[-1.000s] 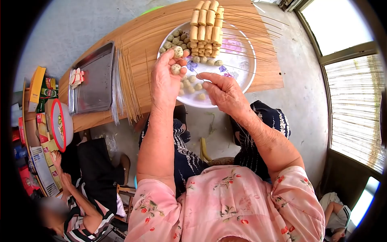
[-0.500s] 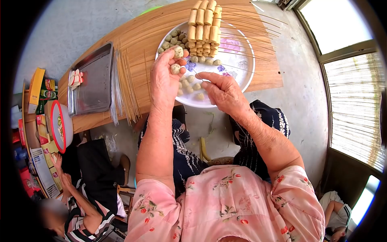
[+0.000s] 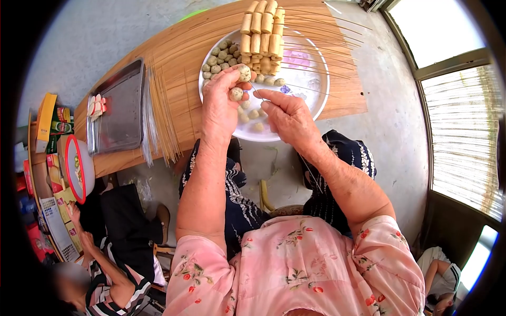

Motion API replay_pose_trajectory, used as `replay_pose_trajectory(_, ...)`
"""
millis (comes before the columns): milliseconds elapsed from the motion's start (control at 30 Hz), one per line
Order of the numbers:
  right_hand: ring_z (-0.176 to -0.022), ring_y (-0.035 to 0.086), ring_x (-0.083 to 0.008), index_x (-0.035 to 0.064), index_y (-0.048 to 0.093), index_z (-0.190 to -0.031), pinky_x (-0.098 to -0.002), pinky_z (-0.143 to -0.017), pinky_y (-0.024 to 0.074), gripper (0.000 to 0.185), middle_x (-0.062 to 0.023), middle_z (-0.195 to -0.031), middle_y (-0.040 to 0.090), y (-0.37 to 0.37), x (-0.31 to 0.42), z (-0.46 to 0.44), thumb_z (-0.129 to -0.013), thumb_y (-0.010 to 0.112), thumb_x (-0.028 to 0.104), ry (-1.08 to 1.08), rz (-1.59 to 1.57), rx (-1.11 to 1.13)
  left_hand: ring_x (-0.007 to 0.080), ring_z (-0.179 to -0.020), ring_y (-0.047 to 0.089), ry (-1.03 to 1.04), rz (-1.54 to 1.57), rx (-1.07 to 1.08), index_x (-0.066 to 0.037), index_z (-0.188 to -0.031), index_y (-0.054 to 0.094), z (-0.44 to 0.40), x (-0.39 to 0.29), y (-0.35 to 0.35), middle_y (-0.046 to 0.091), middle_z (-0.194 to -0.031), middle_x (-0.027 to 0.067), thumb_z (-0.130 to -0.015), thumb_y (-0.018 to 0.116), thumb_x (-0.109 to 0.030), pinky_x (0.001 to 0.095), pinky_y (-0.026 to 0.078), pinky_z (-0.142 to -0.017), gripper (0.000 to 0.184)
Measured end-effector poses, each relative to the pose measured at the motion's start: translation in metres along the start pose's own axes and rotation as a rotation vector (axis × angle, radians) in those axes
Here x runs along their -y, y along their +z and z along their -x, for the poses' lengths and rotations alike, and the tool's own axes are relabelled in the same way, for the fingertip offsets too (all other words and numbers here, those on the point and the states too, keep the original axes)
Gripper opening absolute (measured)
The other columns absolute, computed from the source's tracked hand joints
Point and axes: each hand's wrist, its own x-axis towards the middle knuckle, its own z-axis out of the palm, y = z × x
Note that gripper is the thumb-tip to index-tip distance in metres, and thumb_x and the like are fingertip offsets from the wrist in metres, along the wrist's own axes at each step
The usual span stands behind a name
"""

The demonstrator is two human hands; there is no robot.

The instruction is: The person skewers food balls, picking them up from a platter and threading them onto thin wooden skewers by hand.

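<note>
Here the left hand (image 3: 220, 108) has its fingers around two speckled balls (image 3: 236, 94), over the round tray (image 3: 315, 99) on the worktop (image 3: 174, 47); the right hand's (image 3: 291, 118) fingers pinch a thin stick (image 3: 256, 91) close by.

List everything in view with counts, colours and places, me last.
Wooden table: one, brown, ahead
Round tray: one, white, on table
Skewered rolls: many, tan, stacked on round tray
Loose balls: many, greenish, round tray
Held balls: two, greenish, left hand
Thin stick: one, pale, right hand
Loose skewers: many, tan and whitish, table's left
Metal tray: one, grey, table's left
Cut pieces: several, red and white, metal tray
Bowl: one, white with red rim, left
Cartons: several, mostly yellow, far left
Window blind: one, cream, right
Other people: two, partly white clothes, lower corners
Shirt: one, pink floral, bottom
Trousers: one pair, dark, below
Hands: two, bare, over round tray
</note>
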Motion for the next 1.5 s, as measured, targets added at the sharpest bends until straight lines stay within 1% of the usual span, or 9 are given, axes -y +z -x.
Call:
replay_pose_trajectory(100, -0.05, 0.044, -0.0055, -0.0003, 0.061, -0.112, -0.0237, -0.046, 0.039, 0.026, 0.0012, -0.057, 0.049, 0.0, -0.001, -0.003, -0.089, 0.052, 0.011, 0.009, 0.001, -0.029, 0.0117, -0.073, 0.055, -0.021, 0.016, -0.062, -0.004, -0.104, 0.059, 0.002, 0.004, 0.004, 0.065, -0.094, 0.0102, -0.086, 0.055, -0.019, 0.0248, 0.045, -0.063, 0.024)
replay_pose_trajectory(600, -0.057, 0.05, -0.0049, 0.0039, 0.063, -0.111, -0.0212, -0.051, 0.0439, 0.024, 0.0004, -0.067, 0.057, -0.002, -0.004, -0.006, -0.09, 0.053, 0.008, 0.049, -0.192, -0.122, 0.0127, -0.083, 0.058, 0.091, -0.037, 0.131, -0.003, -0.105, 0.059, 0.006, -0.003, 0.007, 0.065, -0.097, 0.0096, -0.082, 0.064, -0.017, 0.0243, 0.044, -0.068, 0.027)
replay_pose_trajectory(700, -0.06, 0.051, -0.0051, 0.0026, 0.063, -0.11, -0.0214, -0.055, 0.0461, 0.023, -0.0002, -0.07, 0.058, 0.001, -0.01, -0.009, -0.09, 0.053, 0.007, -0.007, -0.237, -0.159, 0.01, -0.08, 0.057, 0.165, -0.054, 0.113, 0.0, -0.104, 0.062, 0.007, -0.003, 0.01, 0.065, -0.092, 0.0034, -0.079, 0.066, -0.009, 0.0232, 0.043, -0.068, 0.026)
replay_pose_trajectory(800, -0.062, 0.052, -0.0055, 0.0016, 0.064, -0.107, -0.0207, -0.057, 0.0457, 0.022, -0.0002, -0.07, 0.059, 0.0, -0.009, -0.009, -0.089, 0.053, 0.006, 0.005, -0.237, -0.16, 0.0111, -0.083, 0.058, 0.19, -0.074, 0.135, -0.001, -0.104, 0.06, 0.005, -0.003, 0.007, 0.066, -0.096, 0.0083, -0.081, 0.065, -0.011, 0.0227, 0.043, -0.068, 0.025)
replay_pose_trajectory(1100, -0.055, 0.049, -0.006, 0.0006, 0.065, -0.103, -0.02, -0.051, 0.0409, 0.019, -0.001, -0.069, 0.059, -0.003, 0.001, -0.011, -0.088, 0.054, 0.005, 0.062, -0.231, -0.125, 0.0104, -0.082, 0.057, 0.075, -0.22, 0.193, 0.001, -0.107, 0.06, 0.01, -0.006, 0.009, 0.066, -0.095, 0.0068, -0.083, 0.065, -0.014, 0.024, 0.043, -0.067, 0.029)
replay_pose_trajectory(1200, -0.052, 0.048, -0.006, 0.0003, 0.065, -0.103, -0.0197, -0.048, 0.0395, 0.019, -0.0014, -0.068, 0.058, -0.001, 0.004, -0.011, -0.089, 0.053, 0.005, 0.082, -0.267, -0.159, 0.0124, -0.084, 0.058, 0.032, -0.148, 0.094, 0.001, -0.106, 0.059, 0.012, -0.007, 0.014, 0.063, -0.097, 0.008, -0.085, 0.063, -0.017, 0.0254, 0.044, -0.068, 0.028)
replay_pose_trajectory(1300, -0.047, 0.047, -0.0058, 0.0003, 0.065, -0.103, -0.0196, -0.044, 0.0376, 0.02, -0.0012, -0.066, 0.058, -0.004, 0.006, -0.01, -0.09, 0.053, 0.007, 0.107, -0.278, -0.134, 0.0165, -0.085, 0.058, -0.048, 0.224, -0.007, 0.003, -0.105, 0.057, -0.002, 0.002, 0.0, 0.061, -0.098, 0.0105, -0.088, 0.058, -0.018, 0.0293, 0.048, -0.076, 0.026)
replay_pose_trajectory(1433, -0.041, 0.048, -0.0059, 0.0009, 0.064, -0.103, -0.0211, -0.036, 0.0347, 0.021, -0.0007, -0.06, 0.056, -0.007, 0.009, -0.005, -0.09, 0.053, 0.014, 0.135, -0.148, -0.056, 0.0225, -0.091, 0.058, 0.022, 0.359, -0.004, 0.009, -0.105, 0.052, -0.015, 0.001, -0.016, 0.058, -0.099, 0.0161, -0.092, 0.05, -0.011, 0.0357, 0.047, -0.091, 0.024)
replay_pose_trajectory(1500, -0.04, 0.047, -0.0062, 0.0018, 0.064, -0.104, -0.0215, -0.036, 0.0352, 0.021, -0.0011, -0.058, 0.055, -0.007, 0.014, 0.0, -0.091, 0.053, 0.014, 0.161, -0.081, -0.014, 0.024, -0.093, 0.057, 0.042, 0.416, 0.046, 0.01, -0.107, 0.05, -0.018, 0.0, -0.022, 0.058, -0.101, 0.0176, -0.092, 0.049, -0.01, 0.0353, 0.048, -0.09, 0.025)
